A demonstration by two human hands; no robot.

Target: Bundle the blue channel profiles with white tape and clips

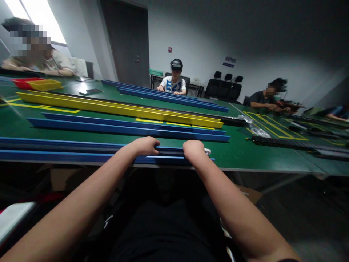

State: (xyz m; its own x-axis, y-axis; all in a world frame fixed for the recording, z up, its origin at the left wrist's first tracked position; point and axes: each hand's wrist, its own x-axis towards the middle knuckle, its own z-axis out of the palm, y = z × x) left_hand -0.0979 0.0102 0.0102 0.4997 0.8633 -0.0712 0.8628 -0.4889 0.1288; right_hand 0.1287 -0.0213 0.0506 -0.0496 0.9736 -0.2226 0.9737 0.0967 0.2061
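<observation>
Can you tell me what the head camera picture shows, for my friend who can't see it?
Two bare arms reach out, and the left hand and right hand both rest curled on a long blue rail at the near edge of a green table. More blue rails and a yellow rail lie farther back, where other people sit.

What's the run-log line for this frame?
left hand: on blue rail | right hand: on same rail | rail: flat at green table edge

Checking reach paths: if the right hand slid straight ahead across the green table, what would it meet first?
Likely the long blue plastic channel beyond the one the right hand rests on; depth is uncertain.
</observation>
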